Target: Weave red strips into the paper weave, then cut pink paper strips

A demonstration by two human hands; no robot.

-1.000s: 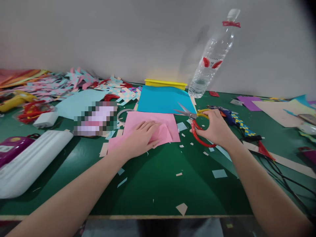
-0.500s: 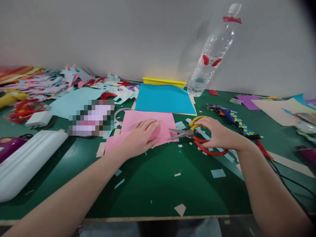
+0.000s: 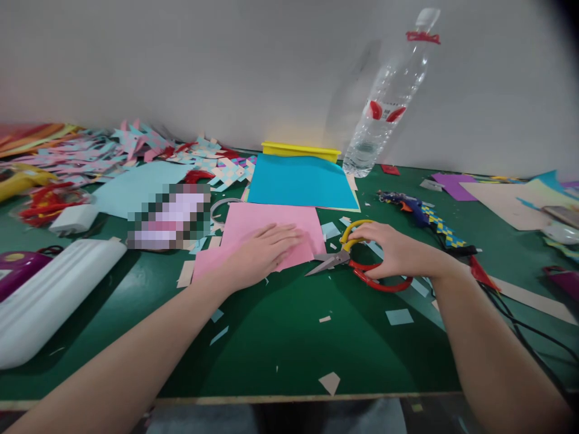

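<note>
Scissors [image 3: 342,255] Swing Down to Pink Paper's [image 3: 271,216] Near Right Corner

Lowered from beside the blue sheet [image 3: 303,181] a second ago, the scissors now point left and toward the near edge of the table [image 3: 289,343], while the left hand has slid slightly right on the pink paper. The right hand [image 3: 393,250] curls its grip around the yellow and red handles, which stand apart, and the blades are parted. One blade meets the paper's corner; whether it passes above or below cannot be told. The left hand [image 3: 260,256] lies palm down, fingers nearly together, pinching nothing, on the pink paper, which rests on the table just in front of the blue sheet. Offcuts [image 3: 400,317] lie scattered nearby.

The step in hand appears to be bringing the tool to the paper's edge while the other hand steadies it. By the look of it, a clean cut from here calls for seating that edge between the blades, with the left fingers pressing the sheet flat and staying clear of the steel.
</note>
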